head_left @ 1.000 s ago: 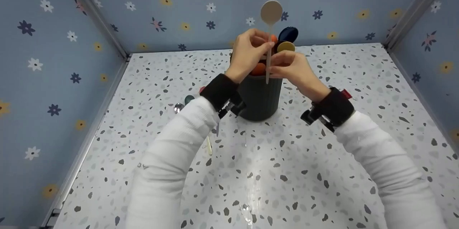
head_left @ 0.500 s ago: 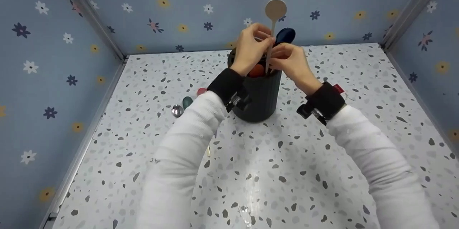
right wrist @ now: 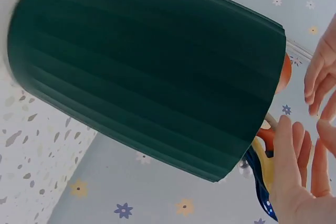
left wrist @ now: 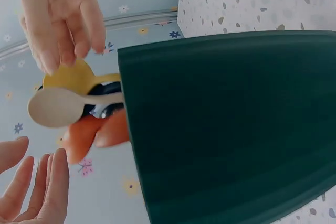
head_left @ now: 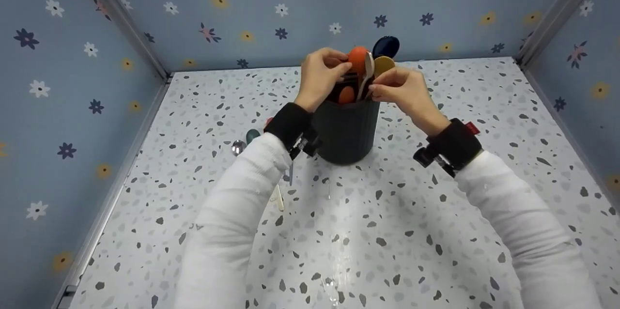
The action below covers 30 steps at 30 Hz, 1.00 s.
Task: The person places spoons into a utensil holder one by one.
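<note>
A dark green ribbed utensil holder (head_left: pixel 346 132) stands upright on the table, with several utensils poking out of its top. Among them is a beige spoon (head_left: pixel 369 66), leaning inside the holder. Around it are an orange utensil head (head_left: pixel 358 57), a yellow spoon (head_left: pixel 385 63) and a dark blue spoon (head_left: pixel 386 47). My left hand (head_left: pixel 318 78) hovers at the holder's left rim with fingers loosely bent, holding nothing. On the other side my right hand (head_left: pixel 403 92) is beside the beige spoon; the left wrist view shows its fingers relaxed and apart from the spoon.
Left of the holder lie a metal spoon (head_left: pixel 238 147) and a green spoon (head_left: pixel 252 135). A red piece there is mostly covered by the left wrist, and thin handles (head_left: pixel 280 198) show beside the sleeve. Flowered panels (head_left: pixel 271 13) enclose the speckled table.
The beige spoon, pinched upright between both hands earlier, has gone down into the holder and been let go. Both hands have drawn apart from it.
</note>
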### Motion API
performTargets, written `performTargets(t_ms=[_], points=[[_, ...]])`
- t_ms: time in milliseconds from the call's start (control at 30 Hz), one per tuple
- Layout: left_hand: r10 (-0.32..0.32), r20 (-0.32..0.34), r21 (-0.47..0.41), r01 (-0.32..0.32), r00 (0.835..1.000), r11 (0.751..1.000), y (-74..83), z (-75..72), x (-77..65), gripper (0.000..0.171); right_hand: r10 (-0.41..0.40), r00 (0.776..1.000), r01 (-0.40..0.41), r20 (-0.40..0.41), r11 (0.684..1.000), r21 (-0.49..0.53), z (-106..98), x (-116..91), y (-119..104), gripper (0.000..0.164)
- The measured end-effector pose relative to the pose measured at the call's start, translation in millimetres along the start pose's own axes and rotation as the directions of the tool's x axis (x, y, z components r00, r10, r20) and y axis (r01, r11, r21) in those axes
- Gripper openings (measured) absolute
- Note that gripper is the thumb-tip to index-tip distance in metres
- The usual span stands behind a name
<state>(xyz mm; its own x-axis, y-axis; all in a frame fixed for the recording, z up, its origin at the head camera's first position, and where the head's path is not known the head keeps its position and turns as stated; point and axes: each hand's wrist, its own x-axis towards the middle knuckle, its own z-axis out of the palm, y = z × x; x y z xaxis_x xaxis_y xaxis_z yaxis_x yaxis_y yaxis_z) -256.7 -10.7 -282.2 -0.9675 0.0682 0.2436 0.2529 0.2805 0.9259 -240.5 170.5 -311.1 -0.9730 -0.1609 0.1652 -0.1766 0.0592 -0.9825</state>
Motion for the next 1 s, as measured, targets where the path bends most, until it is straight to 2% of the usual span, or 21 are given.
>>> performTargets(t_ms=[200, 433, 633, 767, 1000], points=[[-0.016, -0.047, -0.089, 0.011, 0.999, 0.996, -15.2, -18.9, -9.6, 0.019, 0.013, 0.999, -0.012, 0.052, 1.0, -0.01, -2.1, -10.0, 5.2, 0.013], [-0.039, -0.145, -0.092, 0.026, 0.989, 0.995, -39.1, -40.3, -17.6, 0.018, 0.029, 0.994, -0.025, 0.106, 0.999, -0.035, -1.1, -17.1, 13.7, 0.017], [-0.084, -0.205, -0.14, 0.055, 0.975, 0.989, -59.3, -50.7, -27.4, 0.016, 0.056, 0.988, -0.049, 0.145, 0.998, -0.05, 2.3, -23.1, 22.9, 0.017], [-0.11, -0.216, -0.149, 0.078, 0.97, 0.986, -73.6, -53.9, -34.6, 0.015, 0.089, 0.983, -0.08, 0.161, 0.995, -0.061, 4.8, -26.7, 29.6, 0.017], [-0.164, -0.193, -0.143, 0.137, 0.967, 0.98, -98.2, -57.4, -48.2, 0.015, 0.138, 0.975, -0.121, 0.176, 0.987, -0.104, 6.8, -33.7, 41.7, 0.02]])
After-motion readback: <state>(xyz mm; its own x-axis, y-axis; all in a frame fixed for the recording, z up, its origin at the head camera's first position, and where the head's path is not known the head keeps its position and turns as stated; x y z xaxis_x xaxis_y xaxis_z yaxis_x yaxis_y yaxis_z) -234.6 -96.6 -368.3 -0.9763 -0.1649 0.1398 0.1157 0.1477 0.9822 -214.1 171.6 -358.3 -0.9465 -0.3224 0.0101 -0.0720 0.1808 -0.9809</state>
